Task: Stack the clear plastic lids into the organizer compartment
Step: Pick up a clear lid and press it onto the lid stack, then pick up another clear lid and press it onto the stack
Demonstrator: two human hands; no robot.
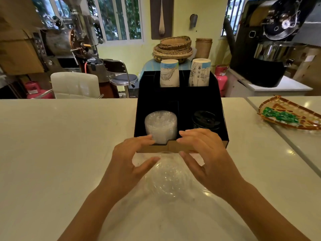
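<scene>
organizer (pixel 180 94) front edge behind hands (pixel 205 153), tray (pixel 278 105) cropped right

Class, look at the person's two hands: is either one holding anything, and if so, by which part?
Nothing is held. The left hand and right hand hover open on either side of the clear lids lying on the counter.

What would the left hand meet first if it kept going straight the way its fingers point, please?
Probably the stack of clear lids in the organizer's front left compartment; the left hand's fingertips look almost there, though depth is unclear.

Clear lids (pixel 161 126) stacked in black organizer's (pixel 180 94) front-left compartment; more (pixel 171 176) on counter.
</scene>
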